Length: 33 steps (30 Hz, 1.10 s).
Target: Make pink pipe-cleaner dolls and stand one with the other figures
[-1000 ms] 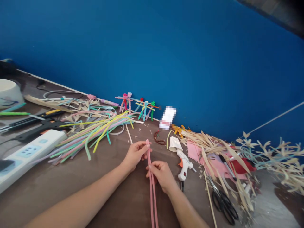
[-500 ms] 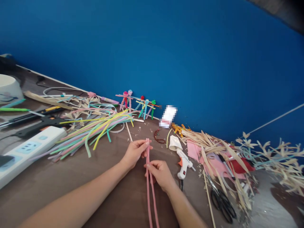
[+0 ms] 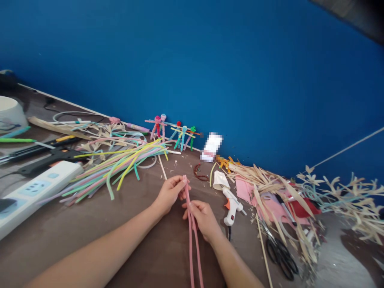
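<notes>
Two pink pipe cleaner strands hang down side by side between my hands and run out past the bottom edge. My left hand pinches them at their top end, between thumb and fingers. A little lower, my right hand closes on the same strands with its thumb in front; its fingertips are partly hidden behind them. Whether the strands are one folded piece or two, I cannot tell. Right of my right hand lies a white glue gun, its nozzle end by a small white cup.
Many coloured pipe cleaners lie at left, beside a white power strip. Small pipe cleaner figures stand by the blue wall. At right are black-handled scissors, dried strips and pink sheets.
The lower lengths of the pink strands have swung slightly right. My right hand has shifted a little, still holding them; my left hand keeps its pinch at the top.
</notes>
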Available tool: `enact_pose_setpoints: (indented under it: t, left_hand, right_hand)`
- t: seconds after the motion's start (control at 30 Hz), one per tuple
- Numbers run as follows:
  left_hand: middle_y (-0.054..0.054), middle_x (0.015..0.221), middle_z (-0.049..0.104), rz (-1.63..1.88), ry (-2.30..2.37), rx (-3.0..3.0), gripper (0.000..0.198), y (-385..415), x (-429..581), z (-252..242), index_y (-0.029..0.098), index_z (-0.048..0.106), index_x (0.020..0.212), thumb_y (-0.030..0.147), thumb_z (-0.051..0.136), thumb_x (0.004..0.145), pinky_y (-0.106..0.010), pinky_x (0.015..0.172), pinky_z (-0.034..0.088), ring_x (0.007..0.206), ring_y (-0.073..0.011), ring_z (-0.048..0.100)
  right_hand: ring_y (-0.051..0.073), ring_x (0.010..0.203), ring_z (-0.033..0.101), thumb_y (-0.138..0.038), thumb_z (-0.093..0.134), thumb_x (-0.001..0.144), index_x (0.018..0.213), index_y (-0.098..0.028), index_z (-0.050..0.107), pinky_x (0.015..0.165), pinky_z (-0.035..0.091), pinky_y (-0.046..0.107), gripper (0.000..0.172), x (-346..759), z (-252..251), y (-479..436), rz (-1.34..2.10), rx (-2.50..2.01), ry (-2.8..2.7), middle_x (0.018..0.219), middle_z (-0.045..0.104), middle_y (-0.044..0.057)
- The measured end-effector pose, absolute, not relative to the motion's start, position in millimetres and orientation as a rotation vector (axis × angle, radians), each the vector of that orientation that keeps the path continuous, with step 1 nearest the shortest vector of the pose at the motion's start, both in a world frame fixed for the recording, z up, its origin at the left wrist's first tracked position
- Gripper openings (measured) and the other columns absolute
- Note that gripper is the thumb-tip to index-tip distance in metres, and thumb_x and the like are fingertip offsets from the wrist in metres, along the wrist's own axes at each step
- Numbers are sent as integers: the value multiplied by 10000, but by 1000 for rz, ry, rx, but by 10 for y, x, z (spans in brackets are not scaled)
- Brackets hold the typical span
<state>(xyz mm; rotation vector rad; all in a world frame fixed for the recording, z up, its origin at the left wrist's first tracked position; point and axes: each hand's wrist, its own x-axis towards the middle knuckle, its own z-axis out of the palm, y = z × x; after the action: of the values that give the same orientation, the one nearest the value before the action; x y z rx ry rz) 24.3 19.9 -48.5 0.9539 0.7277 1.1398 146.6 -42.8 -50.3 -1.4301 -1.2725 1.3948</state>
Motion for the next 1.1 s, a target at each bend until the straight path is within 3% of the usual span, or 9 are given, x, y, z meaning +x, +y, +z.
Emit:
enact_pose_setpoints:
  t: [0.2,0.47,0.83,0.97,1.1]
  left_hand:
    - [-21,611,620,1102,715,959,260,197,252,-502,132,507,745,390,530,715,-161,367,319,370,-43,439]
    - [-28,612,610,860,670,1063,249,141,265,-491,102,592,760,334,588,671,-153,353,294,388,-38,435]
    - [-23,614,617,1260,729,715,221,340,152,-538,107,580,770,304,593,673,-156,384,331,390,-31,437]
    - [-47,683,616,1035,680,789,277,300,150,-522,102,607,848,311,610,665,-146,381,328,451,-40,456]
    - [-18,589,568,783,636,969,278,208,187,-495,103,640,843,284,643,632,-142,368,306,471,-52,444]
  right_hand:
    - [18,316,306,-411,515,721,729,-114,580,314,198,151,304,1448,-521,-414,1435,-1385,-1208,496,547,-19]
    - [8,278,277,-369,541,691,649,-122,533,284,169,148,251,1454,-521,-385,1366,-1392,-1083,428,496,-50]
    - [0,238,296,-293,511,713,699,-111,548,256,137,135,186,1464,-442,-454,1668,-1349,-1230,462,561,-33]
    - [2,238,303,-294,516,707,703,-110,552,257,143,136,188,1482,-441,-434,1570,-1352,-1158,454,555,-35]
    - [3,243,309,-319,543,694,717,-104,565,260,138,142,218,1538,-458,-394,1500,-1295,-1063,468,565,-25]
